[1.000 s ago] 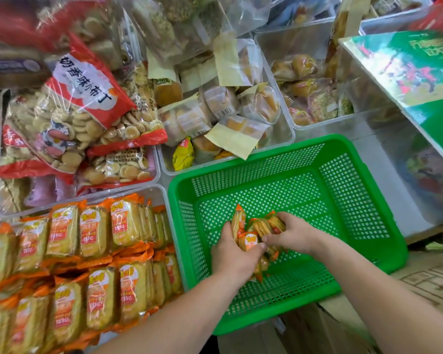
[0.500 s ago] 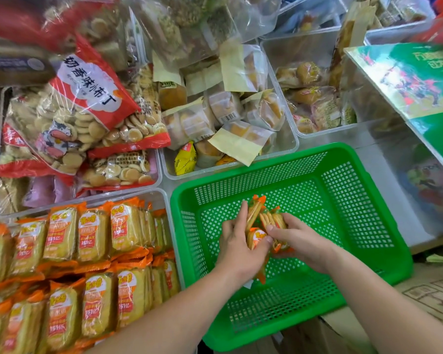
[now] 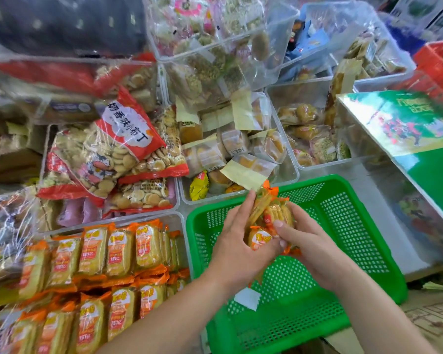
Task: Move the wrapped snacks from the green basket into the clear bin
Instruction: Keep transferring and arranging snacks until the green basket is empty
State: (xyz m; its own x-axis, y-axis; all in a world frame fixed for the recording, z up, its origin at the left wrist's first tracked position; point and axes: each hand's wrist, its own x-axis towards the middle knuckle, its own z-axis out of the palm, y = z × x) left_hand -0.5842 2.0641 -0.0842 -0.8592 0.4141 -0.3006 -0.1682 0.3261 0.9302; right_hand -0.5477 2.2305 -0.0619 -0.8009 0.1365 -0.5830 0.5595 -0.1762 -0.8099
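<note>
A bundle of wrapped snacks (image 3: 269, 218), yellow crackers in orange-edged wrappers, is pressed between both my hands above the green basket (image 3: 343, 226). My left hand (image 3: 238, 246) clasps the bundle's left side and my right hand (image 3: 310, 241) its right side. The basket holds nothing else except a small white slip (image 3: 247, 298) on its floor. Left of the basket stands the clear bin (image 3: 174, 218), filled with rows of the same orange-wrapped snacks (image 3: 118, 254).
Clear bins crowd the back: biscuit bags with red labels (image 3: 113, 154), wrapped cakes (image 3: 230, 146), more pastries (image 3: 307, 131). A green printed box (image 3: 414, 134) leans at the right. A red crate (image 3: 440, 62) sits far right. Cardboard (image 3: 430, 318) lies at the lower right.
Both hands have lifted the snack bundle up from the basket floor and gathered it tighter. The view has tilted up, showing more of the back shelves.
</note>
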